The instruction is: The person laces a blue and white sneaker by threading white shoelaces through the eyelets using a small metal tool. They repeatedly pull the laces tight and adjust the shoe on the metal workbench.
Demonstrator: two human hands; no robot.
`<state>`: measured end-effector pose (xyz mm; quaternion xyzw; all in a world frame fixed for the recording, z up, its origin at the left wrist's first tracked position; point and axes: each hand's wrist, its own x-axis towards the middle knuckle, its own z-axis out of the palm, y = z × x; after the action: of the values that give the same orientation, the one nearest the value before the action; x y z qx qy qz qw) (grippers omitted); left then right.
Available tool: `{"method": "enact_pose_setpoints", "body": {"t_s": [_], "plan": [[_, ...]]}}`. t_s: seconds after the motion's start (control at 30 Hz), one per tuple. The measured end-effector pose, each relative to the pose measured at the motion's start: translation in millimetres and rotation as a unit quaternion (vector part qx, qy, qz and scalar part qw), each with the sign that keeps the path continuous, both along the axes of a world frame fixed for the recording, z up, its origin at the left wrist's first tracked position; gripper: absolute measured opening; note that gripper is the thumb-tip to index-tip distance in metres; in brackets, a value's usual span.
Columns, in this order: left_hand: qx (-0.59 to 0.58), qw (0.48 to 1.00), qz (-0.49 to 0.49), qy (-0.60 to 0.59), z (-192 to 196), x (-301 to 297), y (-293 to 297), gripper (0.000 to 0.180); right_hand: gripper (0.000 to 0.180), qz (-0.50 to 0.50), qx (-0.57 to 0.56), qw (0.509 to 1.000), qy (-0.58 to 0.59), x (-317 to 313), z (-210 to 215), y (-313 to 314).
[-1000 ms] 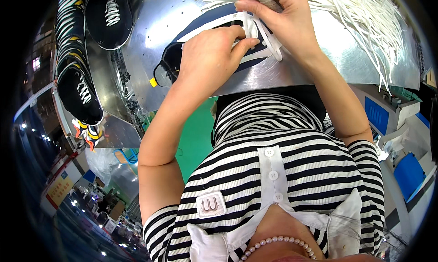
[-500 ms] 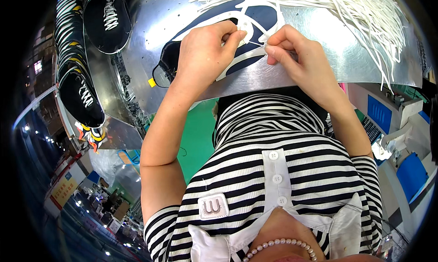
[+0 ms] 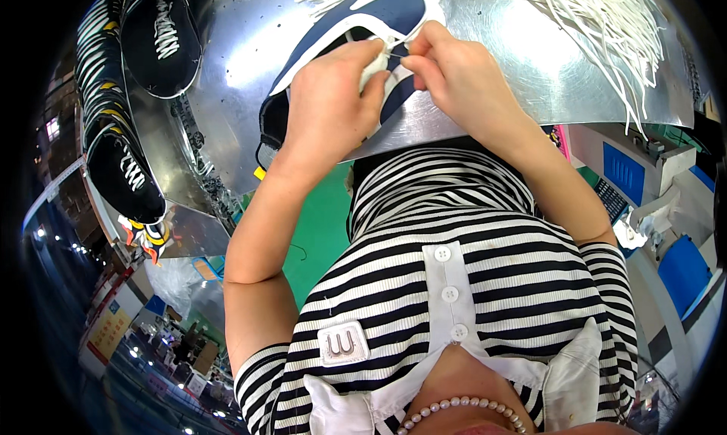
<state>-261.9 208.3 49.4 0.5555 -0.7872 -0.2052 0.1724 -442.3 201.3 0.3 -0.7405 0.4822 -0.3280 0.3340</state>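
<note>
Metal desk (image 3: pixel 545 98) carried navy-white shoe upper (image 3: pixel 337 30) — left hand (image 3: pixel 333 94) gripped its white tongue (image 3: pixel 372 69), right hand (image 3: pixel 462 70) pinched a thin piece (image 3: pixel 397 55) by the opening; looked light, floppy — opening's edge seemed best hold

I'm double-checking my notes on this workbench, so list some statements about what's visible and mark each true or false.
1. The left hand is at the navy-and-white shoe upper. True.
2. The right hand lies flat on the metal table. False: it is raised beside the shoe upper, its fingers closed on a thin item too small to identify.
3. The loose white laces are heaped at the table's left. False: they lie toward the far right.
4. The black shoe farther up at the left has white lacing. True.
5. A yellow tab shows to the left of the left wrist. True.
</note>
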Motion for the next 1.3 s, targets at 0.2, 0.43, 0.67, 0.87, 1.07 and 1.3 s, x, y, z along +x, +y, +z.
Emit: {"method": "enact_pose_setpoints", "body": {"t_s": [0.2, 0.43, 0.67, 0.87, 1.07, 1.3], "plan": [[-0.004, 0.999, -0.022, 0.038, -0.1, 9.5, 8.4, 0.03, 0.017, 0.019, -0.029, 0.999, 0.005, -4.5, 14.6, 6.3], [-0.032, 0.996, -0.08, 0.025, -9.6, -3.4, 19.9, 0.027, 0.014, 0.024, -0.106, 0.989, 0.104, 5.9, 4.4, 18.1], [-0.147, 0.985, -0.083, -0.026, 6.0, 12.1, 48.5, 0.028, 0.016, 0.008, 0.196, 0.981, -0.003, -74.1, 89.1, 25.4], [-0.165, 0.984, -0.062, 0.012, 7.2, 10.1, 43.9, 0.018, 0.043, -0.034, 0.17, 0.971, -0.164, -43.6, 24.1, -27.3], [0.461, 0.845, 0.101, 0.253, 12.4, 40.2, 17.5, 0.045, 0.05, -0.03, 0.083, 0.975, -0.203, -15.2, 18.9, -13.0], [0.448, 0.852, 0.125, 0.242, 4.1, 28.5, 7.3, 0.021, 0.048, -0.085, 0.13, 0.976, -0.153, -14.7, 19.7, -11.5]]}}
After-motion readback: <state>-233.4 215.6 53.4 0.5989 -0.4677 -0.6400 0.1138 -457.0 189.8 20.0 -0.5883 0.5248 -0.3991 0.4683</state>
